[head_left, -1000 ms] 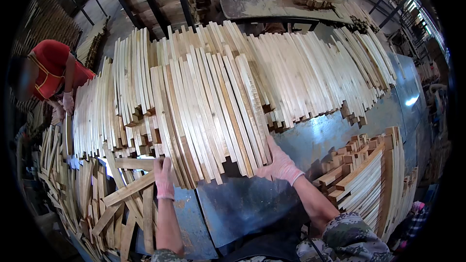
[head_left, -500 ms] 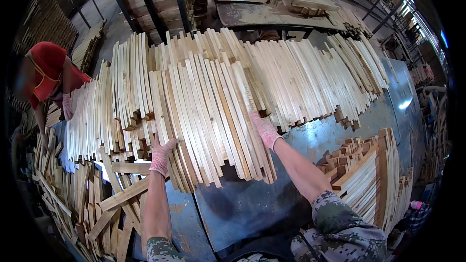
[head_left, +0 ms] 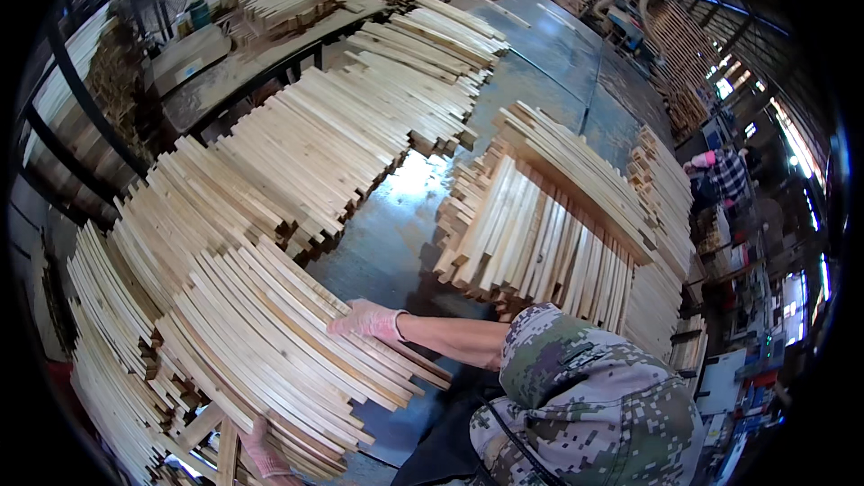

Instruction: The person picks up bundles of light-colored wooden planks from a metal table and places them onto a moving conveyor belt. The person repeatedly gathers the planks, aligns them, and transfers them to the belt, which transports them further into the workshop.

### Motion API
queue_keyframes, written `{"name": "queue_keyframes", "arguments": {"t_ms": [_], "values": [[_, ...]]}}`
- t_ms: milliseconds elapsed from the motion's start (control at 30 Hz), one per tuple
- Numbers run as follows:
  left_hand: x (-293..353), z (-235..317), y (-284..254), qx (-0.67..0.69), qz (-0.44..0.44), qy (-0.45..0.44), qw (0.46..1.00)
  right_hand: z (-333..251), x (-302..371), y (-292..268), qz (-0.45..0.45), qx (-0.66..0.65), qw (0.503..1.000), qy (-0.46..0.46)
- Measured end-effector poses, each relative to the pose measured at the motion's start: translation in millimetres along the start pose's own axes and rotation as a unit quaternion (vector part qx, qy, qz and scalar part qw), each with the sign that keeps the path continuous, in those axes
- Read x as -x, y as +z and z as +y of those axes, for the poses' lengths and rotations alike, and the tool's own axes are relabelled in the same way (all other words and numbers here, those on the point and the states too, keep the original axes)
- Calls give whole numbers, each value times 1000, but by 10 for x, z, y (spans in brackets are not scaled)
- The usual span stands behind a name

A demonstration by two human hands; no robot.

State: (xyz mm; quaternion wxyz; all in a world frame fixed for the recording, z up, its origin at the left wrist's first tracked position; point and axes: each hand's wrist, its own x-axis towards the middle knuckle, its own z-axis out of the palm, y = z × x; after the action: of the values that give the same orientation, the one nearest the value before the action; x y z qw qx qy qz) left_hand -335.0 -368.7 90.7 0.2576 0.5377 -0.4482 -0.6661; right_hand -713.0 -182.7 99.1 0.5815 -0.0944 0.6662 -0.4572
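Observation:
A wide row of pale wooden strips (head_left: 270,333) lies side by side between my two hands, its near ends uneven and jutting over the blue metal table. My right hand (head_left: 367,319), in a pinkish-white knitted glove, grips the row's right side, fingers over the outer strips. Low in the picture, my gloved left hand (head_left: 259,450) holds the opposite side, partly hidden by the wood. Beneath and behind this row lie more wooden strips (head_left: 162,216) in layers.
Long rows of strips (head_left: 315,139) run away toward the far end of the blue metal table (head_left: 387,216). To the right stands a cross-stacked pile of strips (head_left: 549,234). Loose boards (head_left: 202,427) lie at lower left. A person in a checked top (head_left: 727,171) is at far right.
My view has swung to the right, so the strips and my hands now appear lower and further left. Both hands stay on the row. The person in red has left the view.

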Motion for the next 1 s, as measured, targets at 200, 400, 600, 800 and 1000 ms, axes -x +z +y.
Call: {"name": "queue_keyframes", "arguments": {"t_ms": [200,400,600,800,1000], "values": [[919,364,146,56,-14,-41,997,258,485,-50,0,67,998,-4],[1321,743,133,55,-37,24,997,-104,1338,-67,54,68,990,-109],[1371,836,694,103,-100,210,967,-553,2413,-591,70,-55,965,-247],[2295,875,2044,175,-203,165,949,-679,3619,-1882,118,-31,956,-265],[3556,458,3557,228,-240,140,933,-599,4890,-3283,193,43,945,-261]]}}
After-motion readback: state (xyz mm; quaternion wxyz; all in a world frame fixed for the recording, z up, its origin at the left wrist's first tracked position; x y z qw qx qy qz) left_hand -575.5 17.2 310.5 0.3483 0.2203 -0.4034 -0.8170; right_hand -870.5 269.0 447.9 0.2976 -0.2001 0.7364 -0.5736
